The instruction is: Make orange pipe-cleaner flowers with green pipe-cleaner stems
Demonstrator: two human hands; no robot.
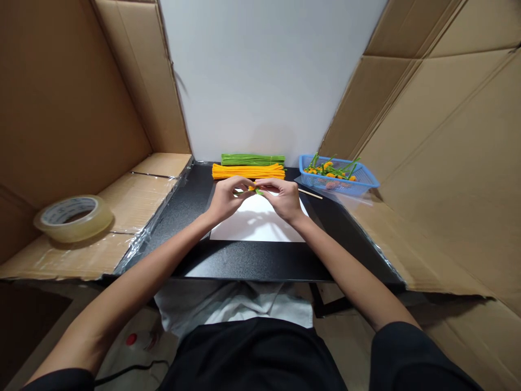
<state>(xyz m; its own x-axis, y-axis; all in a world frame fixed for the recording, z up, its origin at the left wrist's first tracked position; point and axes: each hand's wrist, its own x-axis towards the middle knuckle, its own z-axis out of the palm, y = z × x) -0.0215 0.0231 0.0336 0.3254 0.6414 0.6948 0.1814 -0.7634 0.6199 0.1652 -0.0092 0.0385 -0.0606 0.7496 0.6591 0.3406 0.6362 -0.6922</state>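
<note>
Pipe-cleaner piece, orange and green, sits above the white paper – pinched between the fingertips of the left hand and the right hand. Beyond lie an orange pipe-cleaner bundle and, farther, a green pipe-cleaner bundle. Far right, a blue basket holds orange-and-green pieces – a wooden stick near it. Left, on cardboard: a tape roll.

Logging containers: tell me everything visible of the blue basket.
The blue basket is shallow and rectangular, seemingly plastic, with perforated walls. It sits upright, open-topped, at the right edge of the black table, beyond the right hand, untouched. Yellow and green pieces lie inside, green stems rising above its rim. Clear plastic shows at its near side.
</note>
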